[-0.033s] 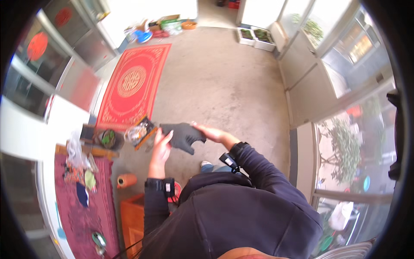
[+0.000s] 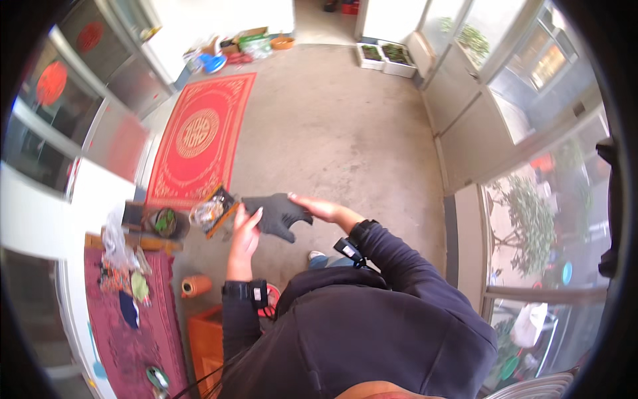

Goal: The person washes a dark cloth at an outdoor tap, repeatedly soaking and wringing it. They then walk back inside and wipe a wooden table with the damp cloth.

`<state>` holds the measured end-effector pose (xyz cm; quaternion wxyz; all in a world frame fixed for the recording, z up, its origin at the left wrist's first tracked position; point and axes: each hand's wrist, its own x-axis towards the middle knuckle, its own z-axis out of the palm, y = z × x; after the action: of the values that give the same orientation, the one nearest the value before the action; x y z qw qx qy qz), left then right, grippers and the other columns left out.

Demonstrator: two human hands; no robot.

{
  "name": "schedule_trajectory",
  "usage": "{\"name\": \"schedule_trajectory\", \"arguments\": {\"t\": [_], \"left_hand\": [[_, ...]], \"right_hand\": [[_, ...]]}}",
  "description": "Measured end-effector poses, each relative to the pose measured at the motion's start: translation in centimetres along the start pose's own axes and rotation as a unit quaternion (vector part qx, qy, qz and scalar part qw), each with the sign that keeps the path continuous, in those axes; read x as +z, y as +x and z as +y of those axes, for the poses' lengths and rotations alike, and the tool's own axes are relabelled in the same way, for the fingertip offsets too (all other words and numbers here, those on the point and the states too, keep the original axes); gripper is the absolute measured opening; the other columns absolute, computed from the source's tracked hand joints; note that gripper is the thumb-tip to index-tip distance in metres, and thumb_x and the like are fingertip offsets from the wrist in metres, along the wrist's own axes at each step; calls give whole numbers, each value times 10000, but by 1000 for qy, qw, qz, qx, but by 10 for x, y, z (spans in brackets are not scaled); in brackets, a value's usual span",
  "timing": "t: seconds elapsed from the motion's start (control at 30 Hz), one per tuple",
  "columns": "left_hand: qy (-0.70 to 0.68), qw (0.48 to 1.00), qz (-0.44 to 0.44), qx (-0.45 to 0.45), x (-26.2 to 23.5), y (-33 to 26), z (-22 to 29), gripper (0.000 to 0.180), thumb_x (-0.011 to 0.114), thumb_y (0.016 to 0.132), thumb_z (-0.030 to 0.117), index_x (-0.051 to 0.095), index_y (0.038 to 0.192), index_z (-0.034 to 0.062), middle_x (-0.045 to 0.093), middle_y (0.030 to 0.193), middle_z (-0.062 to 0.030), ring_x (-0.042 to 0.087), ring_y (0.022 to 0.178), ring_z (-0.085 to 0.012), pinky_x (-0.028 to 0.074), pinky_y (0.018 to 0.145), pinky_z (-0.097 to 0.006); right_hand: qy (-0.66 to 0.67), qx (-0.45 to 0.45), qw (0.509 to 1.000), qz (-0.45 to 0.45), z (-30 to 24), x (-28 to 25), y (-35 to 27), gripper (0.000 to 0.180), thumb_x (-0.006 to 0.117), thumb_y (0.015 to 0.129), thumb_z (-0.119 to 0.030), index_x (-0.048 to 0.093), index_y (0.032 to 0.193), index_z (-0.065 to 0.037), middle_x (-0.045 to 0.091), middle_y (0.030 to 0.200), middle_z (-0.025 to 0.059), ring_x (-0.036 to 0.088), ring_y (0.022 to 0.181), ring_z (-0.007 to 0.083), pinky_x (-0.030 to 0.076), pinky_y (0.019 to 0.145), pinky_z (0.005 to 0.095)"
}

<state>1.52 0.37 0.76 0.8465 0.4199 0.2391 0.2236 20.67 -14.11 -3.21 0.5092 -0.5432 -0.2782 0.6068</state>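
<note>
Head view: right hand point(image 2: 318, 207) half hidden behind dark glove point(image 2: 278, 214).

Bare concrete floor point(image 2: 339, 126) ahead lies open; cluttered table point(image 2: 143, 332) crowds the left.

The glove point(image 2: 279, 214) lies between both hands, the packet point(image 2: 214, 211) just to its left.

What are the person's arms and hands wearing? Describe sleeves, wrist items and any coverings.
Both hands are bare. The left hand and right hand emerge from long dark navy sleeves. Each wrist carries a black strap with a small boxy device.
</note>
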Motion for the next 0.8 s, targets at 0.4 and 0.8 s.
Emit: {"name": "schedule_trajectory", "arguments": {"t": [0.4, 0.8], "left_hand": [[78, 990, -113, -10, 9, -5, 0, 653, 575, 862, -99, 294, 1434, 44, 554, 1282, -117, 553, 1166, -198, 435, 1004, -348], [21, 988, -150, -15, 45, 17, 12, 454, 551, 911, -5, 426, 1348, -2, 585, 1227, -110, 574, 1142, -212, 461, 989, -350]], "right_hand": [[51, -48, 998, -1, -12, 2, -6, 330, 674, 909, -247, 653, 1133, -6, 680, 1041, 15, 616, 906, 115, 491, 829, 289], [184, 63, 974, -114, 5, -2, -19, 660, 403, 986, -546, 401, 1420, -48, 513, 1374, 68, 499, 1232, 187, 394, 1035, 371]]}}
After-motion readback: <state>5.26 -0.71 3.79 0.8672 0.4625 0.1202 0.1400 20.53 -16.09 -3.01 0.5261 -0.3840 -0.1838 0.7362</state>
